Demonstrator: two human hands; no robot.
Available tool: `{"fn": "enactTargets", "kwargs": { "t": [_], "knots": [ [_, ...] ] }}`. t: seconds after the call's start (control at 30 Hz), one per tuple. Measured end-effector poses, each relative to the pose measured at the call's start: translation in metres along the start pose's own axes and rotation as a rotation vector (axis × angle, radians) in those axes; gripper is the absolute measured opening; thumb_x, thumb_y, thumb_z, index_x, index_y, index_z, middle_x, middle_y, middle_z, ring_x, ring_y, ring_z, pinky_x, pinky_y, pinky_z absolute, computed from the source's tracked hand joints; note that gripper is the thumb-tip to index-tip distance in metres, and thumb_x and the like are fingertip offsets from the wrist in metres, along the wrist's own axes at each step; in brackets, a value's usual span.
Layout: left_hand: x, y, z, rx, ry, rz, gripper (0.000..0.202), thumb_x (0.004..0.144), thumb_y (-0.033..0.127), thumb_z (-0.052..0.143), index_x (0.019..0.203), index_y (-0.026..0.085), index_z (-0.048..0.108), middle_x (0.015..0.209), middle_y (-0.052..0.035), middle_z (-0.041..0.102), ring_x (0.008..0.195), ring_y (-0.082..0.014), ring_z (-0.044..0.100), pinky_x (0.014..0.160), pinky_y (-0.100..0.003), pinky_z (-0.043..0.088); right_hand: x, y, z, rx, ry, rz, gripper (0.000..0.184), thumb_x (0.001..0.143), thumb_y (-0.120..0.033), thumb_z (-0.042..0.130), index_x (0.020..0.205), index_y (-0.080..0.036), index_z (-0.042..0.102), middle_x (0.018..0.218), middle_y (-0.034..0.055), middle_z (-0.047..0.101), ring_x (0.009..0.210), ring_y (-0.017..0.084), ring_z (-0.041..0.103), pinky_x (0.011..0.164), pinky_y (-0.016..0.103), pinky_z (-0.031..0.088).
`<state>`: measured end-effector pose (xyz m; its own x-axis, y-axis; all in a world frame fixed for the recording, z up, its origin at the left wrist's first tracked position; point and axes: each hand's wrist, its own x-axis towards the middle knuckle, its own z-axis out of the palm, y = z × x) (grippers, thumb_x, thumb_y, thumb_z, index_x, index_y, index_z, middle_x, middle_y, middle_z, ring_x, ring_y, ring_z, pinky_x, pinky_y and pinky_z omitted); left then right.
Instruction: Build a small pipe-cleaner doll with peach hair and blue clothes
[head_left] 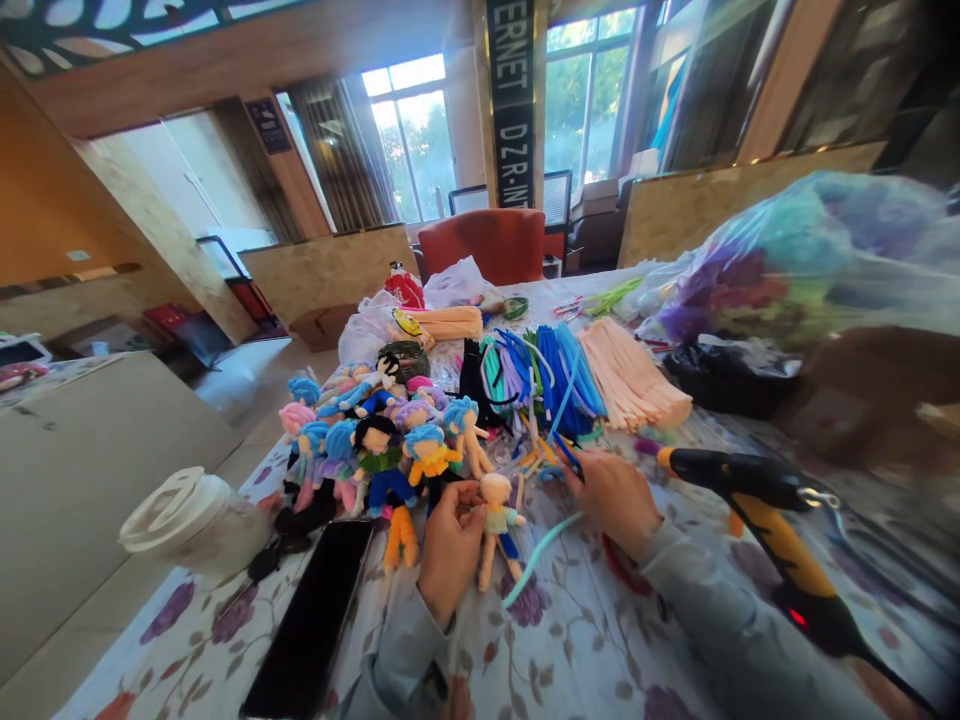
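My left hand (452, 545) pinches a small doll (498, 507) made of fuzzy pipe cleaners. The doll has a bald peach head, a pale yellow-green top and blue trousers; one leg is peach. Beside it a mint-green pipe cleaner (541, 558) curves over the tablecloth. My right hand (611, 495) is closed at the front of the bundles, and a dark blue piece (568, 455), seemingly a pipe cleaner, sticks out from its fingers. Those fingertips are partly hidden. Left of my hands lies a heap of finished-looking dolls (379, 450) with blue, pink and black hair.
Bundles of blue pipe cleaners (559, 385) and peach ones (634, 375) lie beyond my hands. A black-and-orange glue gun (750, 490) is at right, a phone (311, 620) and lidded white cup (199, 520) at left. A large plastic bag (817, 260) bulges at back right.
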<state>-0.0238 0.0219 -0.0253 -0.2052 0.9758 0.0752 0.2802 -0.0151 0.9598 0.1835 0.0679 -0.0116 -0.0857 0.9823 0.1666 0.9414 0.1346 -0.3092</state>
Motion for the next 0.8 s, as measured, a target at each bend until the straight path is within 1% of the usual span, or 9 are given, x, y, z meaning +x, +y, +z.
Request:
{"fn": "enactTargets", "kwargs": {
  "t": [0.13,0.27,0.33,0.4,0.43,0.57,0.63,0.73,0.8],
  "knots": [
    [-0.006,0.005,0.000,0.088,0.010,0.057,0.018,0.078,0.022,0.057,0.095,0.019,0.063,0.090,-0.0074,0.067,0.082,-0.0234,0.067,0.068,-0.035,0.054,0.001,0.006,-0.006,0.094,0.016,-0.009,0.025,0.094,-0.033,0.048,0.104,-0.018,0.065,0.087,0.0112,0.070,0.082,0.027,0.066,0.063,0.030,0.036],
    [-0.012,0.017,-0.003,0.207,0.086,0.174,0.011,0.080,0.027,0.061,0.087,0.022,0.068,0.093,-0.0074,0.066,0.099,-0.0293,0.058,0.090,-0.044,0.044,-0.004,0.006,-0.021,0.243,0.007,-0.056,0.035,0.096,-0.035,0.037,0.091,-0.018,0.066,0.083,0.0105,0.069,0.079,0.025,0.064,0.064,0.030,0.035],
    [-0.015,0.023,-0.004,0.238,0.135,0.244,0.010,0.081,0.029,0.061,0.084,0.024,0.069,0.094,-0.0066,0.065,0.101,-0.0292,0.055,0.096,-0.044,0.038,-0.010,0.002,-0.030,0.342,-0.043,-0.110,0.040,0.096,-0.035,0.033,0.081,-0.018,0.067,0.079,0.0089,0.069,0.076,0.023,0.063,0.066,0.029,0.036],
    [-0.018,0.028,-0.004,0.199,0.155,0.300,0.013,0.083,0.030,0.060,0.084,0.025,0.072,0.095,-0.0058,0.065,0.099,-0.0269,0.056,0.094,-0.040,0.040,-0.019,-0.007,-0.038,0.463,-0.134,-0.179,0.042,0.094,-0.035,0.034,0.075,-0.020,0.068,0.075,0.0056,0.068,0.072,0.019,0.061,0.068,0.028,0.037],
    [-0.019,0.030,-0.004,0.127,0.131,0.299,0.014,0.082,0.031,0.060,0.083,0.026,0.073,0.095,-0.0054,0.065,0.098,-0.0255,0.057,0.092,-0.038,0.042,-0.024,-0.012,-0.041,0.529,-0.192,-0.213,0.042,0.093,-0.035,0.035,0.074,-0.020,0.069,0.071,0.0038,0.066,0.068,0.017,0.059,0.067,0.027,0.038],
    [-0.025,0.033,0.001,-0.258,-0.116,0.106,0.019,0.077,0.039,0.067,0.079,0.022,0.076,0.085,-0.0050,0.067,0.083,-0.0217,0.062,0.079,-0.032,0.048,-0.042,-0.032,-0.046,0.791,-0.460,-0.304,0.050,0.092,-0.047,0.035,0.070,-0.017,0.069,0.050,-0.0027,0.042,0.047,0.010,0.040,0.050,0.022,0.032],
    [-0.029,0.031,0.004,-0.335,-0.197,0.012,0.026,0.074,0.044,0.069,0.079,0.019,0.076,0.074,-0.0049,0.068,0.069,-0.0197,0.062,0.067,-0.032,0.050,-0.051,-0.040,-0.042,0.893,-0.567,-0.302,0.058,0.091,-0.056,0.033,0.069,-0.015,0.068,0.047,-0.0046,0.033,0.043,0.009,0.031,0.044,0.021,0.027],
    [-0.041,0.028,0.006,-0.395,-0.228,-0.095,0.028,0.075,0.044,0.068,0.078,0.017,0.074,0.064,-0.0036,0.065,0.056,-0.0165,0.058,0.054,-0.029,0.048,-0.067,-0.048,-0.031,0.982,-0.646,-0.255,0.060,0.088,-0.062,0.034,0.068,-0.014,0.065,0.046,-0.0056,0.032,0.040,0.008,0.029,0.039,0.020,0.024],
    [-0.053,0.026,0.004,-0.428,-0.218,-0.146,0.027,0.076,0.043,0.068,0.072,0.016,0.072,0.061,-0.0026,0.064,0.055,-0.0151,0.058,0.054,-0.027,0.047,-0.082,-0.051,-0.022,1.008,-0.619,-0.194,0.053,0.088,-0.059,0.036,0.074,-0.015,0.061,0.049,-0.0053,0.039,0.039,0.008,0.034,0.038,0.020,0.027]
  ]
}}
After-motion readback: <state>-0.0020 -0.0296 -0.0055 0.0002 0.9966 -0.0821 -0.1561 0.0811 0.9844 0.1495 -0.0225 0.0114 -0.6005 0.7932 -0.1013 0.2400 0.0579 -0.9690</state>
